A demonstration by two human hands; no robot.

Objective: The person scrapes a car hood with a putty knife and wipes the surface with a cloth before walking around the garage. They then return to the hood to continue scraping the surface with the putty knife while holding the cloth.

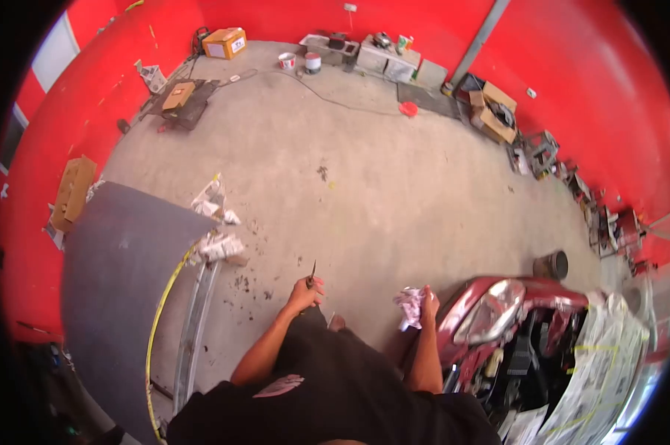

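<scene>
My left hand [304,296] is closed around a thin, dark pointed tool [313,271], its tip sticking up past my fingers; its exact kind is too small to make out. In my right hand [429,305] is a crumpled wad of whitish-pink paper or cloth [408,307], gripped at its right side. Close to that hand stands the front of a dark red car [465,305] with a headlight [491,311] and an exposed engine bay [528,356]. To the left of my left hand is a large grey car panel [131,274], edged with yellow tape [157,319].
A metal rail [194,326] runs beside the panel, with crumpled newspaper [220,247] at its end. Masking paper [602,363] covers part of the car. A dark bucket [551,265] stands beyond the car. Boxes, buckets and a cable [327,98] lie along the red walls.
</scene>
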